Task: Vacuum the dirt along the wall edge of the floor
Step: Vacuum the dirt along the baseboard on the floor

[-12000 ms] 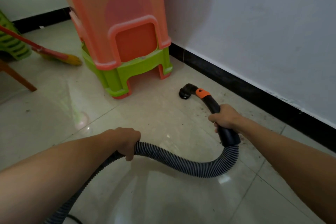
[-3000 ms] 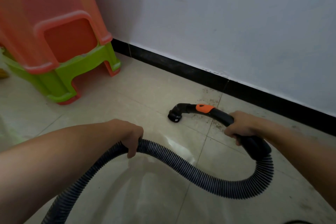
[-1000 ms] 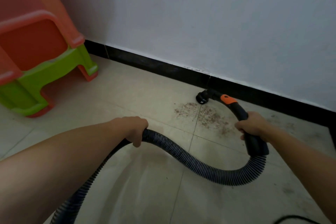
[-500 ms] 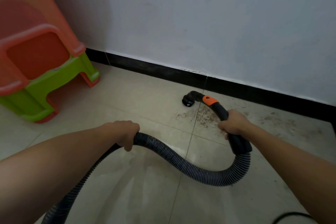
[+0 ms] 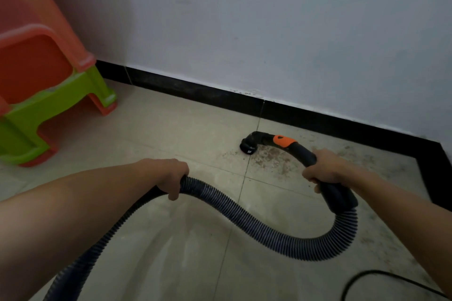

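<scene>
Near the black baseboard, the vacuum's round nozzle points mouth-down at the left rim of the gritty brown dirt, which spreads rightward along the wall over glossy beige tile. Its rigid curved handle runs back-right into the right hand, the nearer one, clenched round it; the left hand grips the ribbed grey hose well behind.
</scene>
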{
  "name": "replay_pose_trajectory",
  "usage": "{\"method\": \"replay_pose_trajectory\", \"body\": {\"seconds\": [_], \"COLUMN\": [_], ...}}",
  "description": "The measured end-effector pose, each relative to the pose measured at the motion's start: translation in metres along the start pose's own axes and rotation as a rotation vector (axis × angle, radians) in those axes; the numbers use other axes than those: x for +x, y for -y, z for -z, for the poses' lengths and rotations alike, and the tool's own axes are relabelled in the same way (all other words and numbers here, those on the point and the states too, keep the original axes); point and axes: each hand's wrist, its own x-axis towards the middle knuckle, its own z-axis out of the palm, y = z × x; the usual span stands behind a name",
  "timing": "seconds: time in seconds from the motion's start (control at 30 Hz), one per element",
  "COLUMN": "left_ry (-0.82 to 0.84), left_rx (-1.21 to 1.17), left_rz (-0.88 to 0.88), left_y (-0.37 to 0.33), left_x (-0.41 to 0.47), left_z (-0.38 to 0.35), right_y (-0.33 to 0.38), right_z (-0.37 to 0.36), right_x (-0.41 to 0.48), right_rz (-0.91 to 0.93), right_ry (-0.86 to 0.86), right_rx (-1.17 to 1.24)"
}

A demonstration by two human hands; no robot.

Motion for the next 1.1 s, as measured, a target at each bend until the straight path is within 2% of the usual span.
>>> {"method": "replay_pose_trajectory", "body": {"seconds": [0.17,0.37,0.63,0.87,1.1], "left_ry": [0.045,0.027,0.109,0.136,0.112], "left_rx": [0.047,0.068,0.078,0.089,0.129], "left_rz": [0.024,0.088,0.093,0.023,-0.056], "left_y": [-0.006,0.013,0.022,-0.016,-0.052], "left_x": [-0.004,-0.021,-0.024,-0.002,0.013], "left_z": [0.000,-0.008,-0.019,-0.011,0.005], "right_y": [0.005,0.019,0.034,-0.023,-0.063], "right_z": [-0.009,-0.030,-0.043,0.006,0.019], "right_x": [-0.015,-0.007,-0.015,-0.028,-0.051], "right_rz": [0.082,0.118,0.205,0.070,-0.011], "right_ry": [0.143,0.034,0.170,0.128,0.192], "right_rx": [-0.016,0.059,-0.056,-0.151,-0.115]}}
